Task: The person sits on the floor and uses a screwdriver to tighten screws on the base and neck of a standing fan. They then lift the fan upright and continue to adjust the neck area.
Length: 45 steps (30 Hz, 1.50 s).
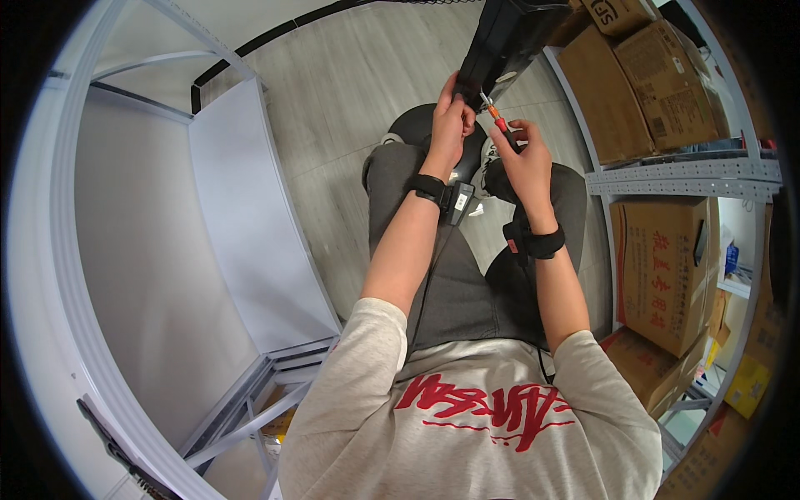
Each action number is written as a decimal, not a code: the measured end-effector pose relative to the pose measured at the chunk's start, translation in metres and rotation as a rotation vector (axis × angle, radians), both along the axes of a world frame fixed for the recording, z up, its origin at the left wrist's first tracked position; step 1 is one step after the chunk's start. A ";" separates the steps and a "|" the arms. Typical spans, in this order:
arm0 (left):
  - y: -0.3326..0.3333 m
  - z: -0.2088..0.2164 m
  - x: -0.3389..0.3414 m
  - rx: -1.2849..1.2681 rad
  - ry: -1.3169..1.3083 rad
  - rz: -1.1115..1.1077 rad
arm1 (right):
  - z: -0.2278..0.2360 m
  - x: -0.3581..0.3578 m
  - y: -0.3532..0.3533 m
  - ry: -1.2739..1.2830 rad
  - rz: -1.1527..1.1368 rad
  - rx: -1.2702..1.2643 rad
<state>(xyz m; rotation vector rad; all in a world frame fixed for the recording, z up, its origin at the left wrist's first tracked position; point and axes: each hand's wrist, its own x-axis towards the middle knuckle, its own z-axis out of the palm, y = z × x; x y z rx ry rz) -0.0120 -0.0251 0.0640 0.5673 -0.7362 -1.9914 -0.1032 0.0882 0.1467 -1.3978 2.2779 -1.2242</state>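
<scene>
A long black casing (507,46) stands tilted in front of me at the top of the view. My left hand (451,133) is closed around its near lower end, its fingers curled at the edge. In my right hand (525,158) is a screwdriver (501,122) with a red and black handle and an orange section. Its metal tip points up and left at the casing's near end, close to my left fingers. Whether the tip touches the casing I cannot tell. Part of the handle is hidden in my right palm.
On the right, metal shelving (683,177) holds several cardboard boxes (662,275). A white metal frame with a pale panel (242,208) stands on the left. Below the casing lies a dark rounded object (408,127) between my feet. Grey plank flooring (333,92) stretches ahead.
</scene>
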 end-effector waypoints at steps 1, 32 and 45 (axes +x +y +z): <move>0.000 0.000 0.000 0.001 -0.003 0.002 | -0.001 0.000 -0.001 0.066 0.007 -0.036; 0.005 0.005 -0.002 -0.013 -0.028 0.013 | 0.003 -0.005 -0.008 -0.130 0.007 0.075; 0.023 0.019 -0.011 -0.129 -0.015 -0.085 | -0.019 -0.023 0.012 -0.306 0.157 -0.067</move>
